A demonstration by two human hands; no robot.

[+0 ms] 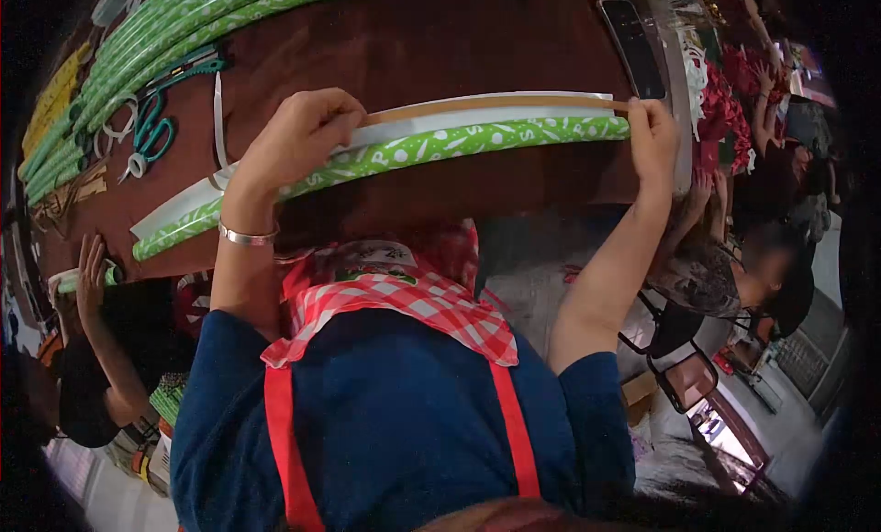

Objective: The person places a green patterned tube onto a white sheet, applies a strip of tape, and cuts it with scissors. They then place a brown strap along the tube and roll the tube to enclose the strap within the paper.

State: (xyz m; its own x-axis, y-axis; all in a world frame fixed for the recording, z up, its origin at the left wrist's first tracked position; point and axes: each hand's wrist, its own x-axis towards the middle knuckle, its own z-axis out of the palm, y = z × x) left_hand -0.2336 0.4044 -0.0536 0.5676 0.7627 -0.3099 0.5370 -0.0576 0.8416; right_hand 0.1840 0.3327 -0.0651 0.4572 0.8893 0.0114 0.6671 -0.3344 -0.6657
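A long roll of green wrapping paper (440,147) with white print lies across the table in front of me, its white underside showing along the far edge. A narrow tan strip (496,102), perhaps tape, runs along that white edge. My left hand (307,136), a bracelet at its wrist, pinches the strip's left end against the paper. At the right end of the roll, my right hand (652,138) has thumb and fingers closed on the strip's other end. The strip looks stretched taut between both hands.
Several green paper rolls (229,9) lie at the back left. Teal-handled scissors (154,139) and a teal cutter (197,67) lie left. A phone (631,46) is at the right edge. Another person's hand (92,271) touches a small roll at left; people sit at right.
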